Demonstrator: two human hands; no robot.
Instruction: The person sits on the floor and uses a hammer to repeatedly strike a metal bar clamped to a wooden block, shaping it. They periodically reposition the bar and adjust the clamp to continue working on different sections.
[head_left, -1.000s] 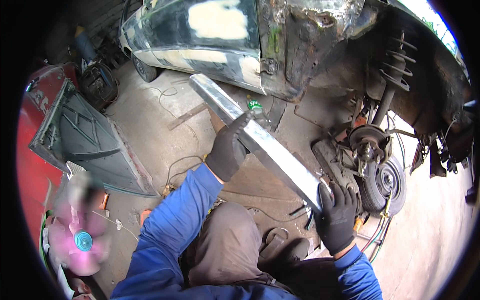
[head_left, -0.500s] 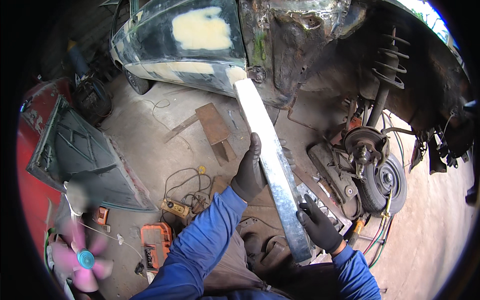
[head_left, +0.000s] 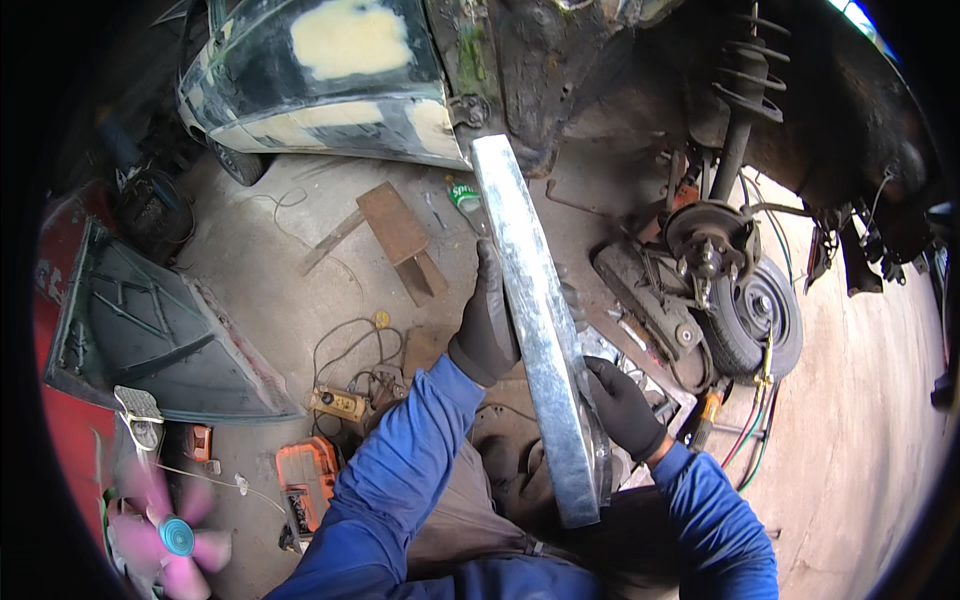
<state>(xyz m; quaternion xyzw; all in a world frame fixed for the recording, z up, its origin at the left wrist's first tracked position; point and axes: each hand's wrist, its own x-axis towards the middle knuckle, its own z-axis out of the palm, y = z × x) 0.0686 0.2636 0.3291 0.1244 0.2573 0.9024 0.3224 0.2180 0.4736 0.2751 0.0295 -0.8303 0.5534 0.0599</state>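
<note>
Both gloved hands, left hand (head_left: 487,330) and right hand (head_left: 620,405), fingers wrapped around the long metal panel (head_left: 535,320) — best kept level, clear of the car body (head_left: 330,90).

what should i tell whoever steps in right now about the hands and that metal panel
Left hand: gloved, gripping the left edge of the long metal panel about midway along.
Right hand: gloved, gripping the panel's right edge nearer the lower end.
Panel: held off the floor, lengthwise, far end pointing at the car body near the stripped wheel arch; near end by the lap.
Done: panel lifted and aimed at the car.
Left: it is not fixed to anything yet.
</note>
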